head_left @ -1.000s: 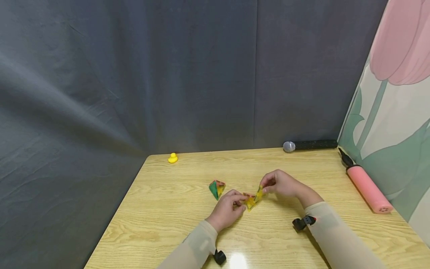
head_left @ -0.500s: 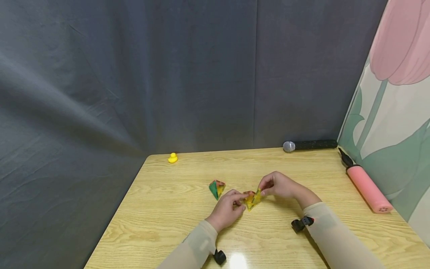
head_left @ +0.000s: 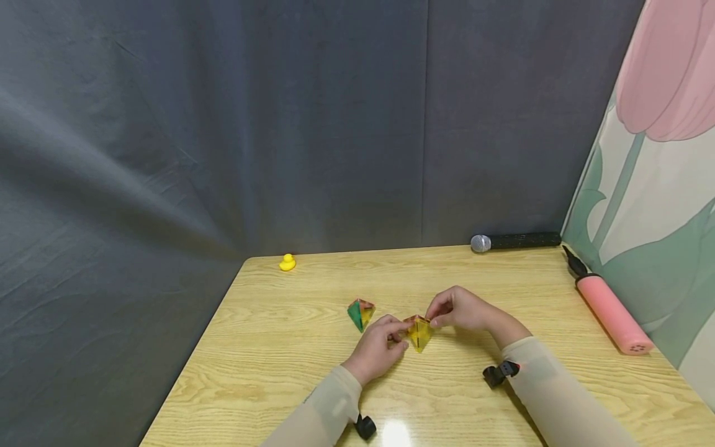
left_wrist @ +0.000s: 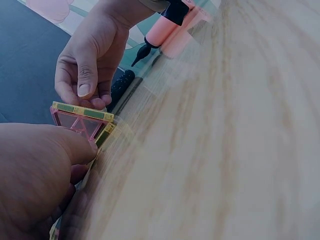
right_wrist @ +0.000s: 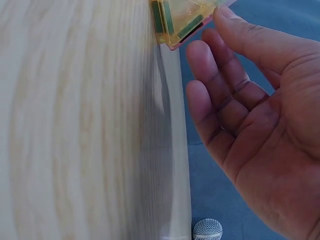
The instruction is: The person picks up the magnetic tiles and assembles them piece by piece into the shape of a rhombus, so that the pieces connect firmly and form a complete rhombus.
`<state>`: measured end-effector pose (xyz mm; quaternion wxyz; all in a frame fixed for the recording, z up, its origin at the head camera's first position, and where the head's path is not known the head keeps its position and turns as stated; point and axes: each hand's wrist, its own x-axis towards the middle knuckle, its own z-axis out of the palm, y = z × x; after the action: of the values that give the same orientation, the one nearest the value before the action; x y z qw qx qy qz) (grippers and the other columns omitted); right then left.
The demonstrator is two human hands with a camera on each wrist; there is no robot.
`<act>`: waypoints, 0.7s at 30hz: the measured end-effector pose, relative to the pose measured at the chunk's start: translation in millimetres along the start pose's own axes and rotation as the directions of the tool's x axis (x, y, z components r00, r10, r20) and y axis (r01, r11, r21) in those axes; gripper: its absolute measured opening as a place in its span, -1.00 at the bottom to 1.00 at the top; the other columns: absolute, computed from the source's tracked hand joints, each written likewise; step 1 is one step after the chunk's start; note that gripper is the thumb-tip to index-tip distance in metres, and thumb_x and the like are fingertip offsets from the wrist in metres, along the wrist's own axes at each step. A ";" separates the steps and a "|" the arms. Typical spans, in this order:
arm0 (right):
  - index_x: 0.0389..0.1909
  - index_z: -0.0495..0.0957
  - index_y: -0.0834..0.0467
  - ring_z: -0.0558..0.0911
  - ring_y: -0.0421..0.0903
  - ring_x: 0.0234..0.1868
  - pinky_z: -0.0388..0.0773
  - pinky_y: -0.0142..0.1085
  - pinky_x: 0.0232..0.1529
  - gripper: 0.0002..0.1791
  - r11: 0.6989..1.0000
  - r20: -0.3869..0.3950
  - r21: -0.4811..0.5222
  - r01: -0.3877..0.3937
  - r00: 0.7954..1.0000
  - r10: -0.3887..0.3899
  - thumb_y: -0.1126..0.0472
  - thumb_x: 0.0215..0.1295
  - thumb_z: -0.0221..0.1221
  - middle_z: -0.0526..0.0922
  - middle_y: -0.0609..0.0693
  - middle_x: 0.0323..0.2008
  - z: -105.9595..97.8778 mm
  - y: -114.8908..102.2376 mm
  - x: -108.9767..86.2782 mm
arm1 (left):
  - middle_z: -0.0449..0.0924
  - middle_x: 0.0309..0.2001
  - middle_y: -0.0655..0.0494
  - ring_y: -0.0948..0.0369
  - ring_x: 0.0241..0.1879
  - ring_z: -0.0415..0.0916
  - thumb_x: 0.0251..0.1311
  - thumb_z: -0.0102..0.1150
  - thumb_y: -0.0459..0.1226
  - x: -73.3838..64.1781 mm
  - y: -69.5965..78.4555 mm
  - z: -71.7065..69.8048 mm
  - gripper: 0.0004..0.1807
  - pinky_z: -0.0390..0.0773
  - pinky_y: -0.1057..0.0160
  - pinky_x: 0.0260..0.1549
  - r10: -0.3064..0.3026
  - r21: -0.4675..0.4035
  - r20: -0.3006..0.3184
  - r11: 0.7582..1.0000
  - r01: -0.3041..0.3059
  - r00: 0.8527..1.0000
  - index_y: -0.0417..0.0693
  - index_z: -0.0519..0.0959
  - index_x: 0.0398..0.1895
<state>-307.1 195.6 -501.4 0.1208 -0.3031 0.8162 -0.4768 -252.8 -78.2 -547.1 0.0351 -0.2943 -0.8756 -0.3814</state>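
Note:
In the head view, several see-through magnetic tiles, yellow with a reddish one behind, stand joined as a small pointed magnetic-tile shape [head_left: 420, 336]. My left hand [head_left: 375, 351] holds its left side between index finger and thumb, other fingers curled under. From the right, my right hand [head_left: 462, 309] pinches the upper right corner of the yellow magnetic tile [right_wrist: 186, 20] with thumb and fingertips. The left wrist view shows the pink tile framed by yellow edges, my left thumb [left_wrist: 82, 145] against one edge. A second tile shape [head_left: 357, 315], green, red and yellow, stands just beyond my left hand.
A yellow rubber duck [head_left: 287, 262] sits near the table's back left corner. Along the back right edge lies a black microphone [head_left: 516, 241]. A pink hand pump [head_left: 613, 315] lies by the right wall. A dark curtain [head_left: 335, 136] hangs behind the wooden table [head_left: 268, 366].
My right hand has moved slightly left and swung the yellow tile against the other tiles, closing the gap between them. My left hand has stayed in place.

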 end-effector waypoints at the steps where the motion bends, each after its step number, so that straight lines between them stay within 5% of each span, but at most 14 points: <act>1: -0.25 0.78 0.16 0.73 0.00 -0.21 0.70 -0.28 -0.18 -0.89 1.000 0.001 -0.001 -0.001 1.000 0.001 0.38 0.24 0.46 0.78 0.02 -0.24 0.5 0.0 0.4 | 0.58 -0.01 0.22 0.43 -0.15 0.53 0.36 0.37 -0.34 0.1 0.0 0.0 -0.52 0.59 0.44 -0.11 0.000 0.001 0.001 1.000 0.000 1.000 0.04 0.63 0.34; 21: -0.26 0.77 0.10 0.70 -0.04 -0.27 0.68 -0.28 -0.25 -0.87 0.997 -0.027 -0.065 -0.029 0.999 0.027 0.38 0.24 0.46 0.76 -0.06 -0.28 8.3 4.1 3.8 | 0.58 0.02 0.26 0.46 -0.15 0.52 0.37 0.37 -0.35 0.1 -2.0 1.9 -0.63 0.59 0.45 -0.10 -0.018 -0.012 0.005 1.000 0.018 1.000 0.03 0.70 0.21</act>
<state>-307.7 188.9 -508.9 0.1069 -0.2894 0.8369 -0.4521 -253.6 -77.9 -549.8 0.0277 -0.2875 -0.8761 -0.3860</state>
